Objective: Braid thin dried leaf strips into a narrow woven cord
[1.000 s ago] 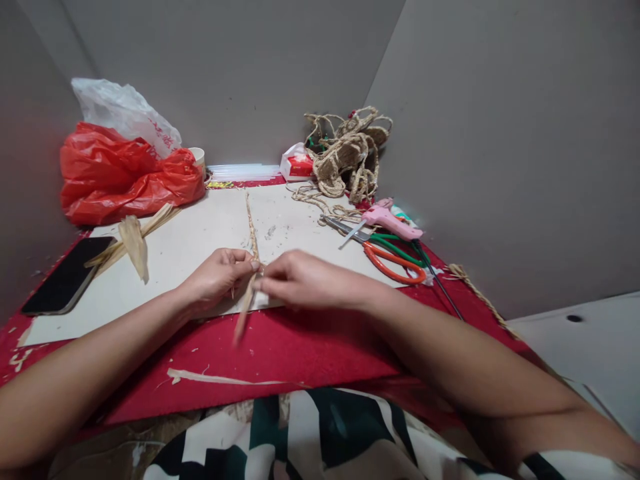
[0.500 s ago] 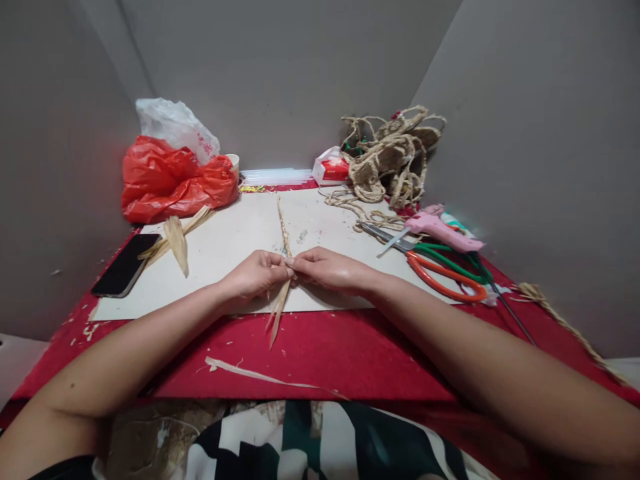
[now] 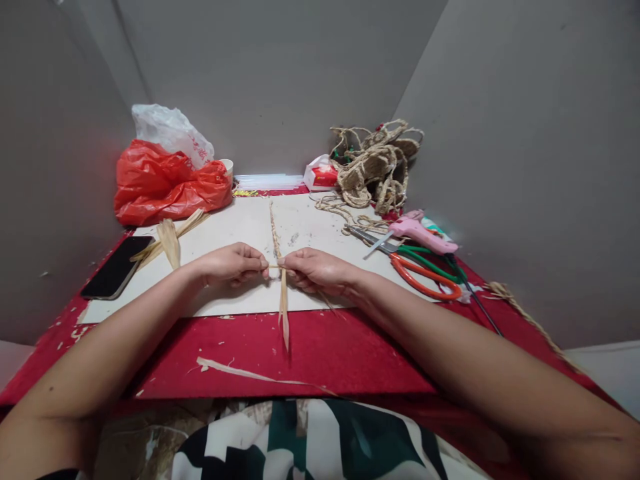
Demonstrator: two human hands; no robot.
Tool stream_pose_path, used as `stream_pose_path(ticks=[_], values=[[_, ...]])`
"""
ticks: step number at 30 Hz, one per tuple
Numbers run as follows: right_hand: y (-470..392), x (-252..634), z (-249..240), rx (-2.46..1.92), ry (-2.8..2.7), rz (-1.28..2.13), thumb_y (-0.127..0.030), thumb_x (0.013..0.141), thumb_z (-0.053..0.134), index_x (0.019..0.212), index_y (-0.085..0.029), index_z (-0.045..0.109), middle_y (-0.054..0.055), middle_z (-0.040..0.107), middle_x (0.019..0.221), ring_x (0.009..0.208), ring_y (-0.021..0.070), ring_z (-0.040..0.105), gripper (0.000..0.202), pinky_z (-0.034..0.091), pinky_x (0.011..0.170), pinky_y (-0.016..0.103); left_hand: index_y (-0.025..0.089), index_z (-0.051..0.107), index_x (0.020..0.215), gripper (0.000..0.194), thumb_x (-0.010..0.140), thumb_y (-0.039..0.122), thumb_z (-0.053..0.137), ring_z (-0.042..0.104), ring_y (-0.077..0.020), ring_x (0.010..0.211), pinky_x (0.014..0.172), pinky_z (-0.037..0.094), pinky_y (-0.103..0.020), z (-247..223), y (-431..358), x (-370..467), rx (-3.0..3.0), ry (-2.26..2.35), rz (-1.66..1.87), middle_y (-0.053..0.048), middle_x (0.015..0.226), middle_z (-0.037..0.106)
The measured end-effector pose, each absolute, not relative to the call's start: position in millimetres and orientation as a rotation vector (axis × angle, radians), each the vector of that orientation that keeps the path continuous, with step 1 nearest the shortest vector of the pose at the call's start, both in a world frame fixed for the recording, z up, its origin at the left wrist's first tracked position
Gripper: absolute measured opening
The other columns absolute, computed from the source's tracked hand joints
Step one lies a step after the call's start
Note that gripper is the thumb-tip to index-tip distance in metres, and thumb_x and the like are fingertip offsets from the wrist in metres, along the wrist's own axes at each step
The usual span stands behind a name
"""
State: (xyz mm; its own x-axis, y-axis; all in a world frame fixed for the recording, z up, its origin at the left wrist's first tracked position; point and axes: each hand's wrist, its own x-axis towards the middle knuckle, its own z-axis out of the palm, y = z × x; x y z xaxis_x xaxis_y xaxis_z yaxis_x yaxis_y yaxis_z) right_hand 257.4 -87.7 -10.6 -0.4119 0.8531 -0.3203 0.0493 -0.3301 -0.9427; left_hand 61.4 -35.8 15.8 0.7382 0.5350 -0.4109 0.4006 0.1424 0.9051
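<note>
A thin braid of dried husk (image 3: 273,227) lies lengthwise on the white board, its far end pointing away from me. My left hand (image 3: 233,263) is closed in a pinch on a husk strand that stretches sideways from the braid's near end. Close on the right, my right hand (image 3: 313,270) pinches the braid where the strands meet. A loose husk strip (image 3: 285,313) hangs toward me over the board's front edge. Another thin strand sticks out below my right hand. Fingertips partly hide the crossing point.
Husk pieces (image 3: 169,241) and a phone (image 3: 117,268) lie left, before a red plastic bag (image 3: 165,190). Orange-and-green-handled scissors (image 3: 423,277), a pink glue gun (image 3: 423,235) and a heap of woven cord (image 3: 373,170) are right. A pale strip (image 3: 245,372) lies on the red cloth.
My hands have moved apart, the left one going left and drawing a strand out sideways. The hanging strip now points straighter toward me. The whole view has shifted slightly.
</note>
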Motion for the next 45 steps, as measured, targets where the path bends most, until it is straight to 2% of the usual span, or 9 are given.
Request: stream_pose_path(ticks=[6, 11, 15, 18, 21, 26, 31, 38, 45], values=[[-87.6, 258.0, -9.1, -1.188, -1.266, 1.879, -0.027, 0.088, 0.05, 0.058, -0.017, 0.038, -0.009, 0.03, 0.044, 0.034, 0.0022, 0.018, 0.034, 0.012, 0.033, 0.015, 0.014, 0.066, 0.064, 0.025, 0.073, 0.037, 0.065, 0.033, -0.0066, 0.038, 0.038, 0.025, -0.02, 26.8, -16.7, 40.8, 1.715, 0.928, 0.027, 0.002, 0.047, 0.044], [-87.4, 258.8, -10.1, -1.181, -1.275, 1.865, -0.028, 0.09, 0.05, 0.056, -0.018, 0.035, -0.008, 0.029, 0.045, 0.035, 0.0022, 0.019, 0.038, 0.013, 0.033, 0.016, 0.016, 0.065, 0.066, 0.015, 0.072, 0.029, 0.062, 0.044, -0.012, 0.043, 0.044, 0.034, -0.024, 32.5, 10.1, 13.5, 1.975, 1.449, 0.456, -0.002, 0.052, 0.051], [-86.5, 259.2, -12.2, -1.183, -1.283, 1.875, -0.03, 0.088, 0.052, 0.057, -0.018, 0.036, -0.008, 0.029, 0.045, 0.035, 0.0022, 0.018, 0.038, 0.012, 0.033, 0.016, 0.016, 0.064, 0.078, 0.024, 0.078, 0.038, 0.055, 0.06, -0.027, 0.074, 0.065, 0.043, -0.034, 38.6, 29.3, -16.1, 2.156, 2.137, 0.733, -0.014, 0.076, 0.066], [-85.9, 259.5, -14.1, -1.164, -1.296, 1.884, -0.033, 0.086, 0.054, 0.059, -0.018, 0.037, -0.009, 0.028, 0.045, 0.036, 0.0025, 0.018, 0.035, 0.012, 0.034, 0.016, 0.013, 0.065, 0.089, 0.043, 0.075, 0.052, 0.054, 0.059, -0.0404, 0.096, 0.078, 0.043, -0.044, 39.5, 36.1, -36.2, 2.116, 2.449, 0.572, -0.024, 0.097, 0.066], [-85.7, 259.3, -15.0, -1.158, -1.304, 1.893, -0.033, 0.086, 0.054, 0.06, -0.018, 0.038, -0.009, 0.027, 0.045, 0.036, 0.0027, 0.017, 0.034, 0.011, 0.034, 0.016, 0.012, 0.064, 0.092, 0.05, 0.066, 0.055, 0.062, 0.058, -0.0436, 0.102, 0.08, 0.044, -0.045, 35.1, 39.6, -49.0, 1.989, 2.465, 0.368, -0.027, 0.103, 0.064], [-87.1, 258.3, -12.2, -1.155, -1.311, 1.901, -0.03, 0.088, 0.05, 0.06, -0.018, 0.038, -0.008, 0.028, 0.045, 0.036, 0.0029, 0.017, 0.033, 0.01, 0.034, 0.017, 0.018, 0.06, 0.069, 0.025, 0.066, 0.042, 0.065, 0.062, -0.0335, 0.088, 0.073, 0.046, -0.038, 34.1, 39.5, -54.1, 1.92, 2.341, 0.568, -0.014, 0.075, 0.065], [-87.6, 257.9, -10.1, -1.183, -1.295, 1.879, -0.029, 0.087, 0.05, 0.06, -0.017, 0.039, -0.008, 0.028, 0.045, 0.036, 0.0025, 0.018, 0.032, 0.011, 0.035, 0.017, 0.017, 0.052, 0.066, 0.016, 0.059, 0.014, 0.067, 0.053, -0.0118, 0.054, 0.06, 0.047, -0.026, 46.9, 31.5, -37.6, 1.541, 1.555, 1.019, 0.0, 0.057, 0.054], [-85.4, 260.6, -13.0, -1.16, -1.312, 1.9, -0.032, 0.087, 0.052, 0.059, -0.018, 0.039, -0.009, 0.028, 0.043, 0.035, 0.0029, 0.017, 0.034, 0.013, 0.033, 0.015, 0.019, 0.058, 0.093, 0.045, 0.052, 0.005, 0.067, 0.053, -0.0064, 0.052, 0.049, 0.044, -0.018, 44.7, 1.4, 16.1, 1.318, 0.981, 0.688, 0.004, 0.073, 0.059], [-85.1, 260.3, -12.2, -1.181, -1.296, 1.88, -0.029, 0.092, 0.045, 0.063, -0.016, 0.047, -0.009, 0.027, 0.042, 0.034, 0.0037, 0.015, 0.032, 0.013, 0.031, 0.015, 0.018, 0.057, 0.093, 0.034, 0.06, 0.011, 0.064, 0.044, -0.0048, 0.047, 0.046, 0.034, -0.015, 27.4, -31.3, 53.7, 1.4, 0.874, 0.395, 0.006, 0.061, 0.053]])
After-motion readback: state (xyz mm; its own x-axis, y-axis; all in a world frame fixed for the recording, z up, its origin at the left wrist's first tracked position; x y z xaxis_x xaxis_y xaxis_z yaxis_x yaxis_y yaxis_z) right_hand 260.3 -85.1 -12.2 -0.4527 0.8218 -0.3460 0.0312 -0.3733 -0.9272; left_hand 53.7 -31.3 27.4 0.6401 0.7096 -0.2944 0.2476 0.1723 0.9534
